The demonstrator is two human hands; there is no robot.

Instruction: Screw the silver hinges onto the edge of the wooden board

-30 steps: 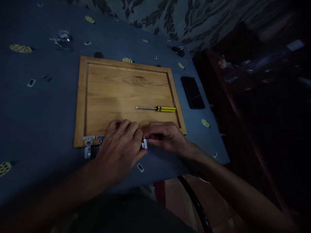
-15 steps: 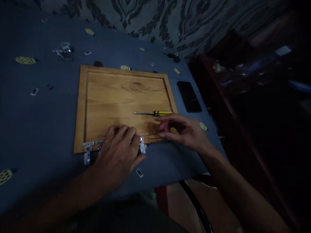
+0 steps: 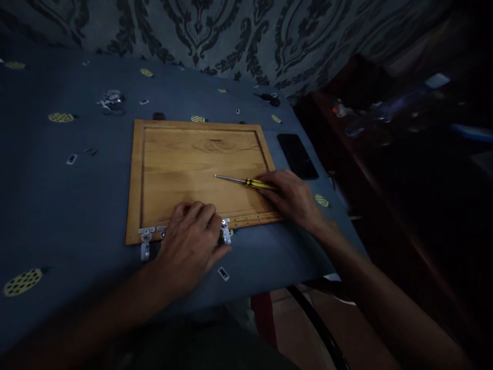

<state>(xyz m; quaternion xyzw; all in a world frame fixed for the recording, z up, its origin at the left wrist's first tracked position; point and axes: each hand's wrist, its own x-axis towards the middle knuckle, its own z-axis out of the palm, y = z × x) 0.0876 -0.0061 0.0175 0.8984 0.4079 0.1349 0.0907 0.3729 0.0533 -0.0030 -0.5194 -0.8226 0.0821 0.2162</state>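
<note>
A framed wooden cabinet door (image 3: 204,154) lies flat on the cloth-covered table. Several metal hinges sit along its near edge, among them a left one (image 3: 145,244). My left hand (image 3: 192,239) curls over that edge, with finger and thumb closed about a hinge (image 3: 225,232) whose right side shows; its palm hides the edge behind it. In my right hand (image 3: 290,198), closed fingers grip the yellow-and-black handle of a screwdriver (image 3: 250,183). The metal shaft points left above the panel. Small holes show in the door's edge between my hands.
A black phone (image 3: 297,155) lies right of the door. Loose metal hinges (image 3: 111,100) are at the back left, small screws (image 3: 91,151) left of the door, and keys (image 3: 270,98) near the patterned wall. A dark red furniture edge (image 3: 346,139) runs along the right.
My right hand has moved onto the screwdriver handle and closed around it, tilting it slightly. My left hand stays at the hinge. The camera view has shifted a little.
</note>
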